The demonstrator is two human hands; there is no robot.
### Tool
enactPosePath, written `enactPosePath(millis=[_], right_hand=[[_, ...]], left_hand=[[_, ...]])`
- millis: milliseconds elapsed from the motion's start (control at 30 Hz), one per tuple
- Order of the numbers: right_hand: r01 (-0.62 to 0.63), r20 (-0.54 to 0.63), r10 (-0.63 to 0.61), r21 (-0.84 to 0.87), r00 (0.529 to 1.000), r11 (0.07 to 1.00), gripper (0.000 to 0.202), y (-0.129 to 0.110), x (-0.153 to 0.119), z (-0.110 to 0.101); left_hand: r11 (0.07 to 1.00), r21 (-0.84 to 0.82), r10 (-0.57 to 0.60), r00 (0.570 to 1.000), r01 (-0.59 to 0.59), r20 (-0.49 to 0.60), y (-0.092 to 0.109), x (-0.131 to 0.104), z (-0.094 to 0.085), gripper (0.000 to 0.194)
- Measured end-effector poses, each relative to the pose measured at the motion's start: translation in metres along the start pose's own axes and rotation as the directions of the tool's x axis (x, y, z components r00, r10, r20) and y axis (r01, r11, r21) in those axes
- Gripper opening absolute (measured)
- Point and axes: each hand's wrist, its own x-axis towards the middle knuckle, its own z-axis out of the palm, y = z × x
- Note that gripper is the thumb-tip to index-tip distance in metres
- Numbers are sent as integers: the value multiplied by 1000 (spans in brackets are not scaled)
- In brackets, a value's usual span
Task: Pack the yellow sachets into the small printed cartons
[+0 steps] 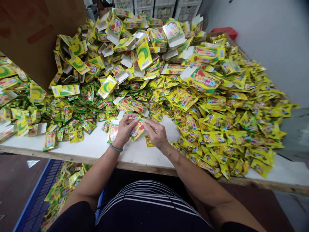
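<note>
Between my two hands, above the white table [82,145], is a small yellow-green box [137,130] with red fruit printed on it. My left hand [126,128] has its thumb and fingers pressed together on the box's left upper part. At the box's upper right corner, the fingers of my right hand [155,130] are closed on its edge. Another box [113,131] lies on the table partly behind my left hand. A yellow packet [149,141] rests beside my right hand. Just beyond my hands lie more boxes [131,105].
Open yellow boxes [145,53] are heaped at the back. Yellow packets [217,135] cover the right side, green packets [94,96] the left middle. A cardboard carton [41,42] stands back left. A blue crate [36,196] with packets sits below the table edge.
</note>
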Motion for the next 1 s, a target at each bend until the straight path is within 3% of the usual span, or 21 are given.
enactPosePath(millis=[67, 133, 200, 233, 300, 333, 367, 400, 433, 500, 533, 633, 700, 767, 833, 900, 1000], right_hand=[[26, -2, -26, -28, 1000, 999, 32, 1, 2, -2], [47, 68, -43, -51, 997, 998, 31, 4, 6, -6], [39, 100, -27, -120, 995, 992, 33, 11, 12, -14], [17, 71, -4, -180, 997, 984, 34, 16, 16, -19], [-69, -62, 52, -309, 997, 949, 31, 25, 24, -29], [-123, -130, 82, -355, 988, 927, 29, 29, 27, -34], [-175, -175, 114, -386, 978, 906, 28, 32, 30, -40], [-217, -187, 152, -407, 970, 887, 26, 35, 32, -45], [-248, -163, 196, -427, 967, 870, 25, 35, 33, -49], [-247, -16, 274, -486, 961, 838, 17, 34, 31, -56], [-212, 86, 300, -528, 950, 823, 14, 32, 29, -57], [-57, 336, 356, -653, 872, 755, 29, 26, 23, -56], [-14, 383, 402, -709, 832, 705, 27, 24, 21, -52], [-30, 376, 424, -717, 824, 696, 20, 24, 21, -49], [-89, 350, 427, -679, 834, 729, 17, 26, 22, -50], [-165, 292, 406, -600, 866, 783, 14, 28, 25, -54], [-213, 197, 317, -417, 928, 884, 12, 30, 29, -63]], left_hand=[[999, 29, -14, 1000, 14, 19, 3, 0, -2, 48], [993, 110, -51, 997, 44, 65, 8, 0, -9, 48], [955, 281, -158, 967, 99, 197, 15, -2, -19, 42], [909, 401, -250, 922, 118, 296, 19, -4, -24, 39], [765, 640, -455, 764, 72, 458, 28, -7, -32, 35], [687, 727, -528, 691, 5, 494, 32, -8, -34, 34], [613, 787, -563, 657, -77, 502, 35, -9, -34, 33], [540, 827, -553, 675, -157, 489, 36, -10, -31, 30], [460, 860, -506, 731, -220, 458, 37, -11, -25, 28], [283, 924, -362, 863, -257, 352, 32, -12, -9, 29], [197, 951, -302, 908, -237, 289, 27, -12, 1, 32], [16, 983, -226, 957, -184, 183, 7, -12, 28, 38], [-23, 979, -213, 958, -204, 195, -6, -12, 38, 42], [16, 971, -191, 952, -239, 238, -16, -12, 39, 37], [119, 957, -154, 947, -264, 280, -21, -10, 35, 29], [254, 935, -108, 954, -247, 281, -23, -7, 27, 28], [522, 845, -65, 982, -116, 175, -23, 0, 15, 30]])
